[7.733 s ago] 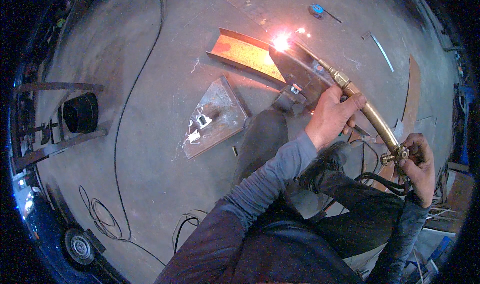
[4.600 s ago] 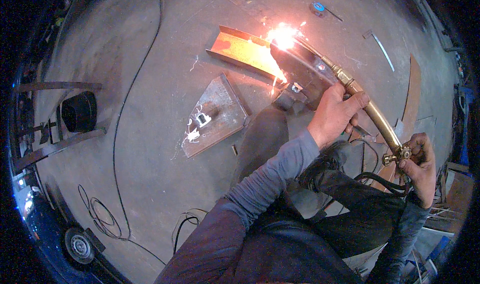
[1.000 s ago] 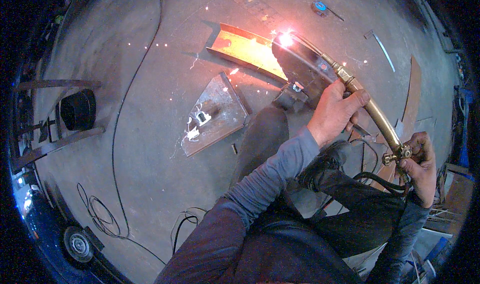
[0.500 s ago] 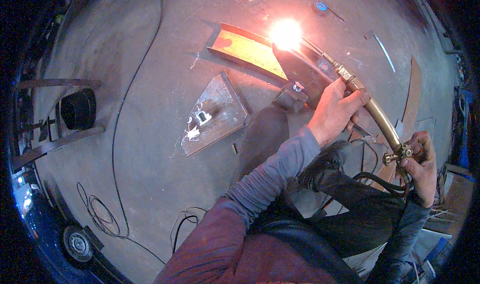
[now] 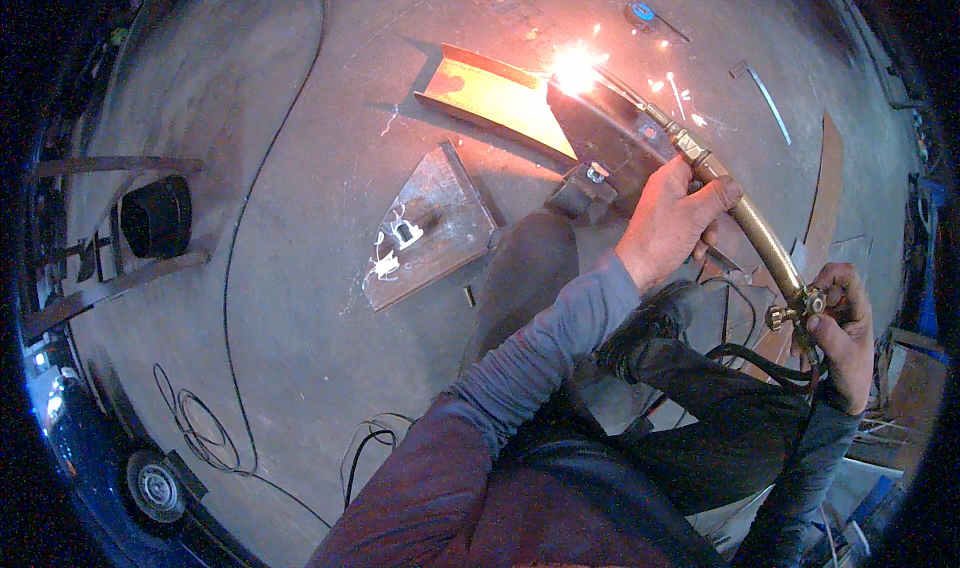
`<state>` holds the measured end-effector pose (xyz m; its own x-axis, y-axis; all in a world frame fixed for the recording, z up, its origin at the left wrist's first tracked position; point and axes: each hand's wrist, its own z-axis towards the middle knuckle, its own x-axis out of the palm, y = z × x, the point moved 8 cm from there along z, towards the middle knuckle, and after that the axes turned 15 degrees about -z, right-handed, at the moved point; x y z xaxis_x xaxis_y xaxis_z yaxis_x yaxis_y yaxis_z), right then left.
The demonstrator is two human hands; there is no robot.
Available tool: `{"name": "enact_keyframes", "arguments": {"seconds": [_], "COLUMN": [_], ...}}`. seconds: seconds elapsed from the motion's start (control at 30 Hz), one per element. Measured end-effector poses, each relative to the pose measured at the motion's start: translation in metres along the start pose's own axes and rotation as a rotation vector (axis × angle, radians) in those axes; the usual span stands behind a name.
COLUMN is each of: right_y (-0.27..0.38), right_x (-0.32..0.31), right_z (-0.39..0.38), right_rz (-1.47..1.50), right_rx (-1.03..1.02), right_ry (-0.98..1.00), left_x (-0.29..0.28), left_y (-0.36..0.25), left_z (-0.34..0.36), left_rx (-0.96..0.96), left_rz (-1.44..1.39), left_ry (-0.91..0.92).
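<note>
My left hand [image 5: 664, 224] is closed around the front of the brass handle of a gas torch [image 5: 760, 233]. At the rear end, by the valve knobs, the fingers of my right hand [image 5: 850, 346] grip the same torch, where dark hoses [image 5: 765, 364] join it. The nozzle points up and left at a steel beam [image 5: 497, 103], yellow at its far left part and dark nearer me. A white glare [image 5: 577, 69] burns at the beam's far edge and hides the nozzle tip. Orange sparks fly off to its right.
A triangular steel plate [image 5: 440, 230] lies left of my knee. Beyond the beam are a blue tape measure [image 5: 640, 13] and a metal square [image 5: 768, 103]. A black cable [image 5: 240, 228] runs along the floor at left, near a blue car's wheel [image 5: 157, 488]. Flat steel strips lie at right.
The glare has shrunk, and bright sparks now scatter to its right across the beam and floor. Both hands and the torch have hardly moved.
</note>
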<state>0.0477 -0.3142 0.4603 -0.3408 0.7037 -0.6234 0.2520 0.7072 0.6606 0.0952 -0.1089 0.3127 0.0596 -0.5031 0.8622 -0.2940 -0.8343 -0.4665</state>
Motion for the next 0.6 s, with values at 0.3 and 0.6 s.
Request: {"name": "enact_keyframes", "arguments": {"seconds": [0.3, 0.6], "right_y": [-0.002, -0.011], "right_x": [0.000, -0.007], "right_z": [0.000, 0.000], "right_rz": [-0.001, -0.036], "right_rx": [0.009, 0.012], "right_ry": [0.017, 0.009], "left_x": [-0.001, -0.002], "left_y": [-0.002, 0.000], "left_z": [-0.002, -0.002], "left_rx": [-0.026, -0.043], "left_rz": [0.012, 0.023], "left_ry": [-0.009, -0.031]}}
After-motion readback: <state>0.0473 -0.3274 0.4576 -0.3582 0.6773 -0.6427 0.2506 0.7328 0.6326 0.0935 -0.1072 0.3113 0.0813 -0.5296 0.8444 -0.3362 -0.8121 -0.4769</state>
